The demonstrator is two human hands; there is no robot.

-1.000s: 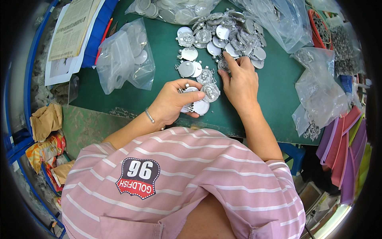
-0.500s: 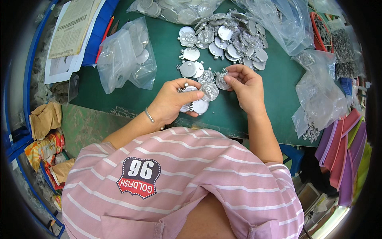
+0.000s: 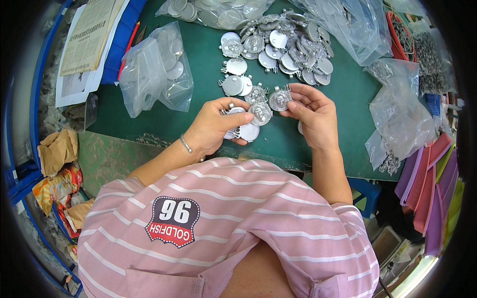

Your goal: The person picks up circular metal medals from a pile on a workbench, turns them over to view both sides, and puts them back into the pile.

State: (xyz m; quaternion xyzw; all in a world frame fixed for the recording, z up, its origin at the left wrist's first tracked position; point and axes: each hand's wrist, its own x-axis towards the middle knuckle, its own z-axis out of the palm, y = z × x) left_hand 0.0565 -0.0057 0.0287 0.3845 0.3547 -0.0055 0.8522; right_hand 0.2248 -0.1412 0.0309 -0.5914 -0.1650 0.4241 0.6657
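Holding: left hand (image 3: 213, 126) keeps a small stack of round silver metal discs (image 3: 243, 130) against its palm, fingers curled shut around them and thumb laid across the top.
Right hand: right hand (image 3: 313, 116) pinches a single embossed disc (image 3: 278, 99) between thumb and fingertips, fingers clamped on its rim, disc tilted up off the desk.
Position of held pieces: both sit near picture centre, the single disc just at 2 o'clock from the stack, close beside it; whether they touch cannot be told.
Adjacent piece: another embossed disc (image 3: 261, 113) lies between the two hands, touching the left thumb tip.
Desk: green desk (image 3: 208, 74) surface, worn front edge at 6 o'clock from the hands.
Loose pile: heap of silver discs with small lugs (image 3: 283, 47) at 12 o'clock from the hands, spread on the desk, near the right hand.
Bags: clear plastic bag holding a few discs (image 3: 154, 74) at 10 o'clock; second bag of discs (image 3: 218, 10) at the top edge; crumpled empty-looking clear bags (image 3: 397, 109) at 3 o'clock.
Wrist: thin bracelet (image 3: 185, 144) on the left wrist.
Papers: printed sheets (image 3: 89, 39) at 10 o'clock, far left, well apart from the hands.
Clothing: pink striped shirt (image 3: 238, 218) fills the lower field.
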